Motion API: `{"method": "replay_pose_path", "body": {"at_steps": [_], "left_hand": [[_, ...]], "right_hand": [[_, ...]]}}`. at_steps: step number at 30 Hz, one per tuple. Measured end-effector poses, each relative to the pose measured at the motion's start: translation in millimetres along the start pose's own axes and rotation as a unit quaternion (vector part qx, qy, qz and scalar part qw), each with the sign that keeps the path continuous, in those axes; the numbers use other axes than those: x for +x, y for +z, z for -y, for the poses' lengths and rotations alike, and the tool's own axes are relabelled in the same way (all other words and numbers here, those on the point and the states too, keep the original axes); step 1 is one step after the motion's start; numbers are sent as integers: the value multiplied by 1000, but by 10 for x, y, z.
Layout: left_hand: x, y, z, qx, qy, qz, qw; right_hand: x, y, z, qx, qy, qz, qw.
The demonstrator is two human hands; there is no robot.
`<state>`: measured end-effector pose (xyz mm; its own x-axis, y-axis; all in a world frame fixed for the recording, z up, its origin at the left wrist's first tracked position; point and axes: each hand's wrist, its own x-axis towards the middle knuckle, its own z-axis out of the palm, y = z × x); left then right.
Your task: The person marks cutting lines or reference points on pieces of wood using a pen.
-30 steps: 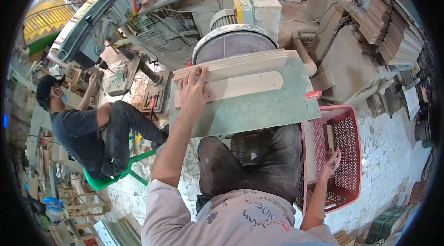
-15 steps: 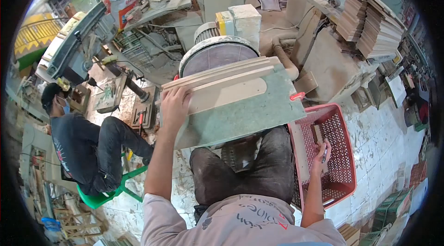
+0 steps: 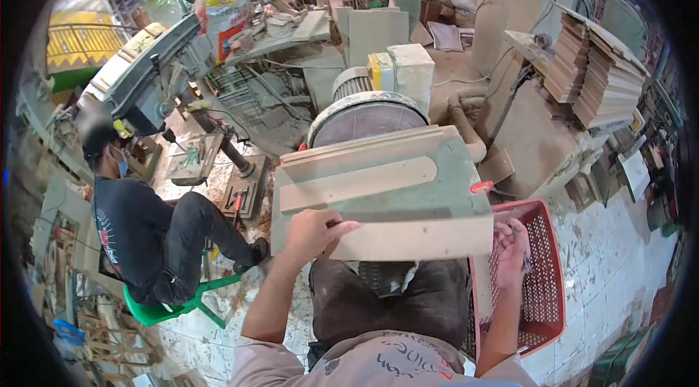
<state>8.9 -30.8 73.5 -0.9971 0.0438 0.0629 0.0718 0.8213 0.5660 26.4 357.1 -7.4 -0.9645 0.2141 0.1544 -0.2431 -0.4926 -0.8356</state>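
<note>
My left hand (image 3: 314, 234) grips the left end of a pale wooden board (image 3: 415, 239), which lies across the near edge of the green worktop (image 3: 451, 194). At the board's right end is my right hand (image 3: 512, 245), with a thin pen-like item (image 3: 526, 262) between its curled fingers. Behind the board, a wooden strip with a rounded end (image 3: 358, 183) rests on the worktop. Further back, stacked boards (image 3: 364, 150) lie along the worktop's far edge, in front of a round disc machine (image 3: 368, 123).
A red perforated crate (image 3: 557, 270) stands at my right. To the left, a person (image 3: 138, 227) sits on a green stool (image 3: 207, 292) near a drill press (image 3: 153, 59). A tall stack of boards (image 3: 601, 81) rises at the back right.
My left hand has come nearer, now holding a board above the worktop's near edge. My right hand has risen from the crate to the board's right end. The view has shifted.
</note>
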Motion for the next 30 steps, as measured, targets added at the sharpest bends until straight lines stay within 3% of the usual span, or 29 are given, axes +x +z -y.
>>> {"method": "replay_pose_path", "body": {"at_steps": [2,4,5,6,8,9,10,12,14,16,17,18,19,21,22,24,26,28,30], "left_hand": [[-16,-32,-45,74,49,34,996],[-10,-29,-22,84,89,17,992],[-6,-48,-44,109,124,26,986],[-1,-77,-91,133,159,35,978],[11,-117,-184,174,192,36,965],[14,-128,-228,214,227,40,949],[18,-129,-266,214,224,40,950],[28,-127,-335,211,297,-17,931],[44,-182,-420,201,306,-17,930],[71,-238,-486,189,315,-17,930],[80,-254,-512,142,352,-133,916],[71,-262,-524,94,382,-248,885],[41,-263,-523,94,379,-248,887],[-40,-231,-517,-55,294,-403,865],[-49,-148,-529,-57,295,-402,865],[-46,157,-513,-342,158,-421,825],[-78,457,-371,-358,147,-381,840],[-146,685,-402,-461,83,-227,854],[-192,791,-542,-491,74,-191,847]], "right_hand": [[37,8,164,34,54,47,997],[71,34,284,-69,129,278,949],[85,54,285,-110,137,322,930],[74,165,355,-110,138,325,929],[-3,513,525,-298,176,402,848],[-35,551,413,-333,110,430,832],[-70,651,389,-332,111,432,831],[-125,813,376,-440,116,480,751],[-202,710,164,-420,121,464,770],[-249,732,117,-392,63,398,827],[-281,738,172,-369,197,354,837],[-303,749,161,-369,200,356,834],[-330,775,138,-357,159,335,857],[-376,749,75,-344,122,312,877],[-381,709,-4,-319,102,288,897],[-385,695,-32,-297,80,261,915],[-400,748,-11,-237,146,212,937],[-380,750,-65,-239,125,214,939],[-402,768,-80,-242,106,214,940]]}}
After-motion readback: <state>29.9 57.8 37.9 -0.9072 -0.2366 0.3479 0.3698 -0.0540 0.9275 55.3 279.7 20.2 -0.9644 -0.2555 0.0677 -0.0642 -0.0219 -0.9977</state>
